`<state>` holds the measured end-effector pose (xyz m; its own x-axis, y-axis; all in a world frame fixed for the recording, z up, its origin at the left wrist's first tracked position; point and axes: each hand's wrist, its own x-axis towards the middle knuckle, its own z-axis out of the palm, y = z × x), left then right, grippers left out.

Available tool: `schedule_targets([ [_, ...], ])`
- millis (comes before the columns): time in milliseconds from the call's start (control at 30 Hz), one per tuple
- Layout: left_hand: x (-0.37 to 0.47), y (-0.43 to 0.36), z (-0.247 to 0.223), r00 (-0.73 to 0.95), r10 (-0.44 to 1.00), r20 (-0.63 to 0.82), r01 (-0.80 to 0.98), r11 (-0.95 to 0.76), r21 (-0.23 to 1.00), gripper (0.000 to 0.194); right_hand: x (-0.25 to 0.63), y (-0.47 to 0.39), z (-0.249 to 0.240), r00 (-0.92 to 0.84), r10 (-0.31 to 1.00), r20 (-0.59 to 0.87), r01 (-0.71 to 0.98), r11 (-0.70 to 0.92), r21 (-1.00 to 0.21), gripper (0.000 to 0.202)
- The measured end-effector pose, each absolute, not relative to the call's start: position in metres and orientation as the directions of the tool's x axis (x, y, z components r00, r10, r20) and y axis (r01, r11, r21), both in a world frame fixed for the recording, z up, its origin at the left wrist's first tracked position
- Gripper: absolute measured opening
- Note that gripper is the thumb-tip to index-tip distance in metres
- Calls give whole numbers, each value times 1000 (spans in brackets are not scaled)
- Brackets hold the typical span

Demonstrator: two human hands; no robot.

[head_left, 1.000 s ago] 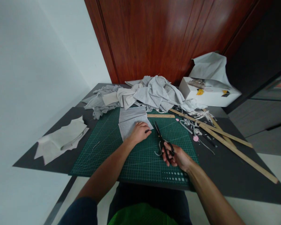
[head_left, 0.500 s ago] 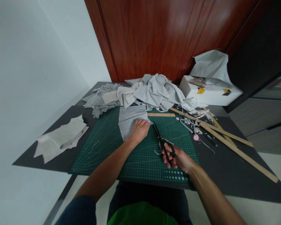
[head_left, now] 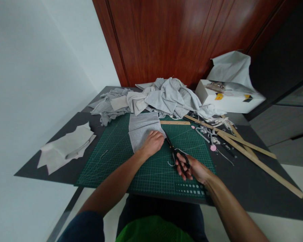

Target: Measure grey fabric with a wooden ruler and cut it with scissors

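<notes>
A piece of grey fabric [head_left: 140, 129] lies on a green cutting mat [head_left: 111, 171]. My left hand [head_left: 153, 143] is closed on the fabric's right edge, fingers curled together. Black-handled scissors [head_left: 176, 154] are gripped in my right hand [head_left: 188, 167], my fingers through and around the handles. Their blades point away from me, with the tips close to the fabric's right corner; whether they touch it I cannot tell. A thin grey strip [head_left: 171, 164] curls on the mat beside the scissors.
Crumpled grey cloth [head_left: 166, 95] is heaped along the back. A wooden ruler [head_left: 175, 122] lies before it. Long wooden strips [head_left: 260, 166], cords and scraps spread at right, near a white box [head_left: 232, 97]. Pale fabric pieces [head_left: 68, 146] rest at left.
My left hand has shifted slightly along the fabric's edge toward me. The scissor tips have come nearer to the fabric's corner. The view has shifted a little.
</notes>
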<state>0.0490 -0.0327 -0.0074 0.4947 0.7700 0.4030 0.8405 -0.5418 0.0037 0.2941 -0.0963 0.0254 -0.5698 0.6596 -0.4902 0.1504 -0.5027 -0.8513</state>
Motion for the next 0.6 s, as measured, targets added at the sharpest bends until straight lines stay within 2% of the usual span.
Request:
schedule_targets([
  [600,48,-36,-9,487,751,445,834,-551,19,23,292,-99,21,-536,708,-460,157,-452,-878,63],
])
